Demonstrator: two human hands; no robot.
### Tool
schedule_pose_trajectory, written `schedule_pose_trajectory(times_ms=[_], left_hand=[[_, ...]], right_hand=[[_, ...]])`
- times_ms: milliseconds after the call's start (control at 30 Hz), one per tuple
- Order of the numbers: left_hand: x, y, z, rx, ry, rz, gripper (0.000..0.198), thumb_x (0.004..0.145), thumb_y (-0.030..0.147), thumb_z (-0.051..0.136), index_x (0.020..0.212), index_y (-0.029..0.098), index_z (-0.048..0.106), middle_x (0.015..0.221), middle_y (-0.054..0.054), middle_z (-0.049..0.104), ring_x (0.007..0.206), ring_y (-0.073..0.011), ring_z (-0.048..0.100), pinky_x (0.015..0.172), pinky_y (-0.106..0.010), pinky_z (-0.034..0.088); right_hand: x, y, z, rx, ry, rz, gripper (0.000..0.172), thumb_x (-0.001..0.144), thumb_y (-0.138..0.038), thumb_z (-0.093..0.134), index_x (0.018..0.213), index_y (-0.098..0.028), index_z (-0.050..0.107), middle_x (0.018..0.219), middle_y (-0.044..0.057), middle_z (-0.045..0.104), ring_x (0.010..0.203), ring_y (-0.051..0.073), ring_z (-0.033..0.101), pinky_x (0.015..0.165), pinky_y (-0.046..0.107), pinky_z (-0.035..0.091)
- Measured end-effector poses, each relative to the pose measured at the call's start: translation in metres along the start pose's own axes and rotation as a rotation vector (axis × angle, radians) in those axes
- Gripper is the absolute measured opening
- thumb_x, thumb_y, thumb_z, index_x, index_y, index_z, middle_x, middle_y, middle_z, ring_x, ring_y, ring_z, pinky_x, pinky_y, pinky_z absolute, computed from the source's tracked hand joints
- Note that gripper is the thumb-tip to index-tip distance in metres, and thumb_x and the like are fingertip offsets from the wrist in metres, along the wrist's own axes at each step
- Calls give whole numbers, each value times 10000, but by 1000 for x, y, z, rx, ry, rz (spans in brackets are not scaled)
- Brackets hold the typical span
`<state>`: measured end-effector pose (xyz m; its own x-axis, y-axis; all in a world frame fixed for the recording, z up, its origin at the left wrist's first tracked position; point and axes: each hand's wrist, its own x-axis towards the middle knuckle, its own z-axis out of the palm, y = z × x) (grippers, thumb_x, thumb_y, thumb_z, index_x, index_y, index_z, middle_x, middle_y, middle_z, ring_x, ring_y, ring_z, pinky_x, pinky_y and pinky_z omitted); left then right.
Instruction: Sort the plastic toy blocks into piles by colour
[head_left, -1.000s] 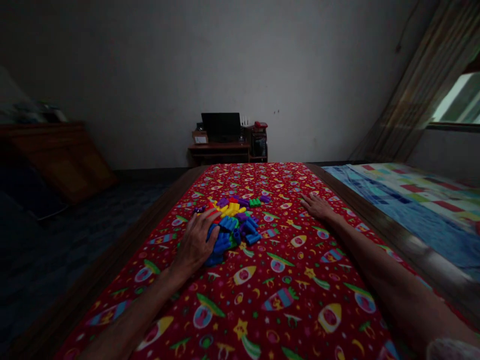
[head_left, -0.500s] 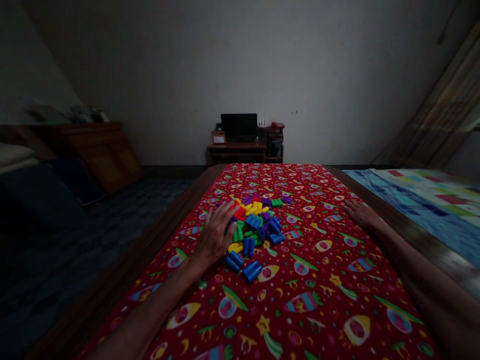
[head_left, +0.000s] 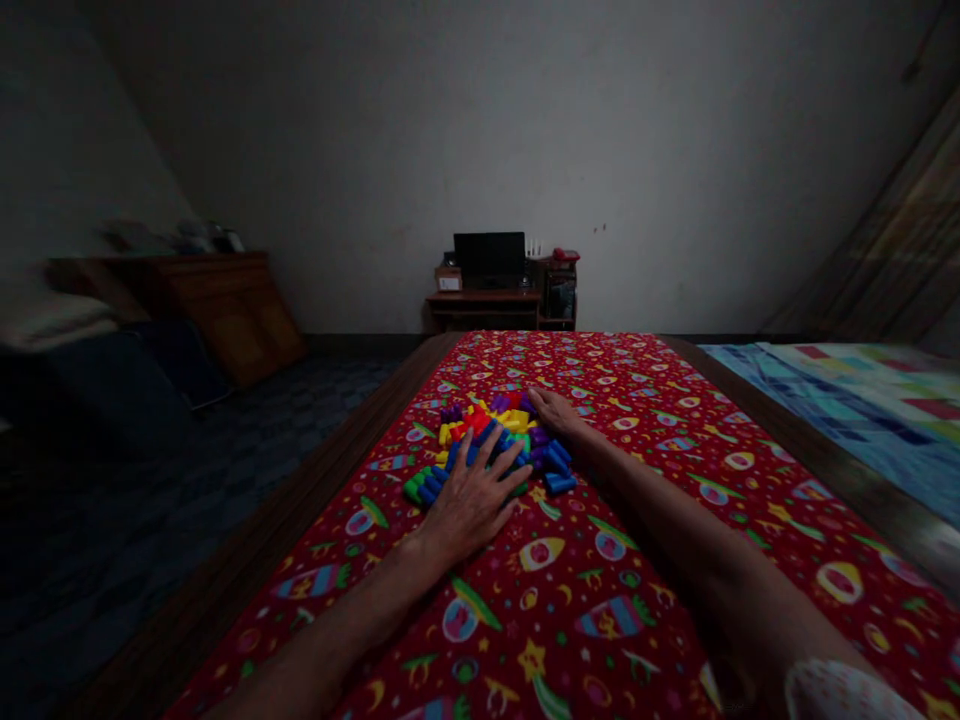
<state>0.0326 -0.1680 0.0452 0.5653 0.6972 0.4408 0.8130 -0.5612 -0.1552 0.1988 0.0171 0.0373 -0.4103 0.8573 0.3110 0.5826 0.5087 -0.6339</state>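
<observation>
A heap of small plastic building blocks [head_left: 495, 440], blue, yellow, red, green and purple, lies on a red patterned cloth [head_left: 637, 540] over a long table. My left hand [head_left: 472, 495] rests flat on the near side of the heap, fingers spread over blue blocks. On the far right side of the heap, my right hand [head_left: 555, 410] lies with its fingers stretched out and touching the blocks. Neither hand grips a block.
The table's wooden edge [head_left: 352, 450] runs along the left, with dark floor beyond. A bed with a blue patchwork cover [head_left: 847, 390] lies to the right. A desk with a monitor [head_left: 491, 275] stands at the far wall, and a wooden cabinet [head_left: 217, 300] at the left.
My right hand moved left from the cloth's right side onto the heap. The left hand slid to the near side, fingers spread, and the loose blue blocks were gathered in. The view shifted left.
</observation>
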Motion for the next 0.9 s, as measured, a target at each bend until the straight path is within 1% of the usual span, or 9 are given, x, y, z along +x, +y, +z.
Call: schedule_pose_trajectory(times_ms=[100, 200, 333, 467, 567, 700, 800, 867, 900], left_hand=[[0, -18, -1, 19, 3, -65, 499, 861, 363, 602, 1348, 325, 497, 1481, -50, 428, 1416, -359, 240, 1117, -666, 171], [-1, -34, 2, 9, 12, -190, 561, 841, 404, 616, 1373, 310, 466, 1468, -75, 441, 1393, -379, 284, 1089, -677, 224], [-4, -60, 8, -46, 68, -358, 551, 853, 378, 582, 1378, 262, 459, 1436, -115, 470, 1347, -357, 376, 1069, -616, 320], [-7, -87, 9, -223, 134, -426, 561, 863, 460, 536, 1358, 205, 466, 1399, -117, 504, 1300, -282, 456, 1086, -480, 377], [-11, -103, 7, -316, 175, -475, 585, 881, 544, 456, 1340, 183, 475, 1355, -118, 549, 1270, -261, 494, 1088, -447, 379], [-22, -117, 8, -334, 181, -569, 664, 864, 640, 394, 1334, 178, 480, 1367, -121, 547, 1291, -274, 478, 1088, -441, 370], [-23, -119, 15, -397, 101, -596, 734, 821, 685, 427, 1354, 181, 466, 1384, -123, 532, 1315, -285, 454, 1074, -428, 386], [-16, -116, 19, -441, 48, -575, 784, 772, 682, 510, 1372, 180, 451, 1398, -132, 516, 1323, -296, 443, 1071, -433, 388], [-11, -114, 20, -455, 26, -560, 812, 743, 666, 561, 1382, 179, 443, 1404, -138, 507, 1322, -304, 441, 1071, -439, 386]], right_hand=[[10, -12, 15, 64, 0, -17, 411, 956, -439, 376, 1155, -210, 653, 1097, 72, 705, 1048, 226, 630, 945, 369, 445], [12, -27, 19, 78, -78, -84, 406, 939, -451, 430, 1207, -229, 639, 1172, 57, 684, 1113, 224, 609, 967, 359, 440], [3, -54, 12, 67, -262, -181, 460, 959, -475, 367, 1126, -195, 691, 1068, 56, 718, 1011, 217, 652, 893, 332, 483], [-18, -74, -8, 143, -274, -260, 453, 938, -469, 415, 1242, -214, 633, 1217, 63, 666, 1120, 235, 610, 950, 357, 461], [-43, -66, -32, 130, -267, -266, 549, 883, -505, 497, 1355, -229, 535, 1336, 83, 587, 1196, 265, 563, 984, 399, 445], [-81, -31, -53, -39, -349, -235, 780, 771, -539, 633, 1450, -230, 407, 1403, 118, 518, 1233, 307, 527, 1005, 427, 433], [-101, -12, -45, -188, -347, -226, 873, 700, -520, 708, 1459, -222, 395, 1442, 161, 457, 1299, 358, 445, 1045, 483, 384], [-104, -12, -30, -232, -280, -244, 832, 713, -468, 704, 1447, -208, 412, 1438, 182, 446, 1310, 365, 420, 1052, 506, 365], [-102, -15, -21, -222, -246, -254, 793, 733, -429, 688, 1442, -198, 417, 1411, 185, 469, 1285, 351, 446, 1038, 498, 380]])
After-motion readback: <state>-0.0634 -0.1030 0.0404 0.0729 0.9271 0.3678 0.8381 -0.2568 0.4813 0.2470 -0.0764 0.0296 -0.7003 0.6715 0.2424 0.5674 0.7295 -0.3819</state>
